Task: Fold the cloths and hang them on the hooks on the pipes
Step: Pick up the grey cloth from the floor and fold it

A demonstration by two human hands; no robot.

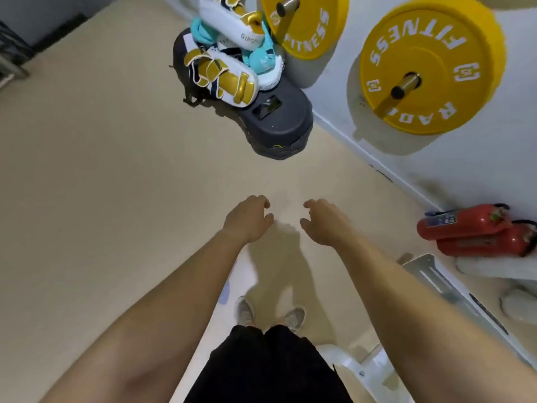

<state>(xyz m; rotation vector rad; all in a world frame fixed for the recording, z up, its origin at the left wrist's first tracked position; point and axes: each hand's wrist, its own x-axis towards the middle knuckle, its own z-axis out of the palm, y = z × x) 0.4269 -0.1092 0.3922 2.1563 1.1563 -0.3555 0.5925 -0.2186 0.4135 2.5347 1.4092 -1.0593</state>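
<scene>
Nearest the camera are the person's two bare forearms, reaching forward over black shorts [267, 370] and a pair of pale shoes [271, 314] on the beige floor [87, 184]; the left hand [247, 219] and the right hand [325, 222] hang side by side but apart, fingers loosely curled and holding nothing; no cloth is being folded at this moment, and no hooks or pipes show in this view, so the step in hand looks like the approach to pick up a cloth; the only likely cloths are the turquoise-and-white bundle [261, 59] heaped with white-and-gold padded gear [223, 77] on a dark rounded base [276, 123] ahead, well beyond the hands; the next move probably calls for stepping forward and drawing a cloth free from among the pads, which lie over and against it and could tumble; along the white wall stand two yellow weight plates [427, 68] on pegs, with red fire extinguishers [473, 231] lying near the wall to the right and a pale metal frame [436, 280] just beside the right forearm; the floor between the feet and the heap is clear.
</scene>
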